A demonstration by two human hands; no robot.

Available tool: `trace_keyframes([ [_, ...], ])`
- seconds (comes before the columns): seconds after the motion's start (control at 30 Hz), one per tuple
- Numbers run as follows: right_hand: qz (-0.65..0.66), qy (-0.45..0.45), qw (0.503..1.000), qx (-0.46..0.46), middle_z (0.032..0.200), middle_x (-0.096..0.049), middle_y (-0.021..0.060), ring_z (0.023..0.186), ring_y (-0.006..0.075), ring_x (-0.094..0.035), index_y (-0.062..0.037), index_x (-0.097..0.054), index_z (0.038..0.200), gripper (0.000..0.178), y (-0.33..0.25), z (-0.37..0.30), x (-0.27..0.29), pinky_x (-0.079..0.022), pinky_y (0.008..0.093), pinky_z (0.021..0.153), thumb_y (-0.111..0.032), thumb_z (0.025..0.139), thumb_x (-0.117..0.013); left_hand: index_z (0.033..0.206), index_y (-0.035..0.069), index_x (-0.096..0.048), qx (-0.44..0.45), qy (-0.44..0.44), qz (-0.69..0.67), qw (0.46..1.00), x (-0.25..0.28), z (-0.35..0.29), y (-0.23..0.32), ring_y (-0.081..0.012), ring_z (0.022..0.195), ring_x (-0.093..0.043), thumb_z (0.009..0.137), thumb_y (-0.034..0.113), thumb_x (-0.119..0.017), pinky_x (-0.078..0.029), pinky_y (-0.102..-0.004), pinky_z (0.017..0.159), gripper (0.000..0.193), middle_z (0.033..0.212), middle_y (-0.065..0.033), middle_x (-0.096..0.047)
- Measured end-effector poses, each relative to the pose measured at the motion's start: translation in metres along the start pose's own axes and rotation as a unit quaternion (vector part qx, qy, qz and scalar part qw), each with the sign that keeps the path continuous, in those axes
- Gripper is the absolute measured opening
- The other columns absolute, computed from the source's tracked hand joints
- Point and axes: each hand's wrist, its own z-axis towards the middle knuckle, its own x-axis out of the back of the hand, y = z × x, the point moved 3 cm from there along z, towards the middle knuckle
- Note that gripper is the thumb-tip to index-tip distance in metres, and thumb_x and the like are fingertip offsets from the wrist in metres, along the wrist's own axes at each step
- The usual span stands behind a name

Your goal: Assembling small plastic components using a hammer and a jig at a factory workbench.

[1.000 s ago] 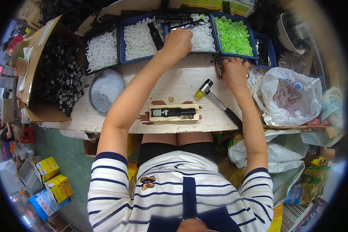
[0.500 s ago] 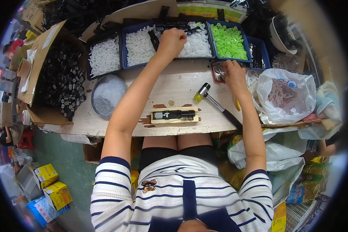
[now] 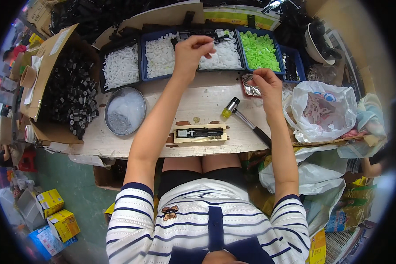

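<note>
My left hand (image 3: pixel 189 58) hovers over the bin of white plastic parts (image 3: pixel 224 55), fingers curled together; whatever they hold, if anything, is too small to make out. Beside the small red tray of thin metal pins (image 3: pixel 251 90), my right hand (image 3: pixel 269 86) has thumb and fingertips pinched together, and their content cannot be made out. On the table in front of me a long black part with a silvery end (image 3: pixel 201 132) lies in a pale wooden block (image 3: pixel 180 139). A hammer (image 3: pixel 244 119) with a black and a yellow face rests beside my right forearm.
Blue bins hold more white pieces (image 3: pixel 159 57) and green pieces (image 3: pixel 259 49). At left stand a round metal dish (image 3: pixel 126 94) with white material and a carton of black parts (image 3: pixel 72 83). A white plastic bag (image 3: pixel 347 99) sits at the right.
My left hand has drawn slightly back toward me and left within the white bin's area. My right hand has lifted a little from the pin tray, now pinching at its right edge.
</note>
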Motion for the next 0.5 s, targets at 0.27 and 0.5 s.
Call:
trace_keyframes([
  [0.27, 0.182, -0.177, 0.958, -0.132, 0.075, -0.058, 0.0020, 0.061, 0.0084, -0.051, -0.0012, -0.060, 0.088, 0.012, -0.016, -0.049, -0.061, -0.041, 0.0192, 0.058, -0.002, 0.076, -0.063, 0.086, -0.003, -0.061, 0.039, -0.088, -0.187, 0.978, 0.000, -0.134, -0.005, -0.0216, 0.078, -0.063, 0.077, -0.008, -0.059, -0.056, -0.0314, 0.067, 0.010, 0.091, -0.0116, -0.058],
  [0.5, 0.140, -0.235, 0.949, -0.158, 0.077, -0.058, 0.0014, 0.061, 0.0077, -0.049, -0.0012, -0.059, 0.089, 0.015, -0.006, -0.073, -0.076, -0.040, 0.0191, 0.057, -0.004, 0.076, -0.065, 0.086, -0.002, -0.061, 0.017, -0.071, -0.193, 0.979, 0.013, -0.162, -0.008, -0.0217, 0.080, -0.063, 0.076, -0.010, -0.059, -0.057, -0.0317, 0.072, 0.013, 0.092, -0.0108, -0.056],
])
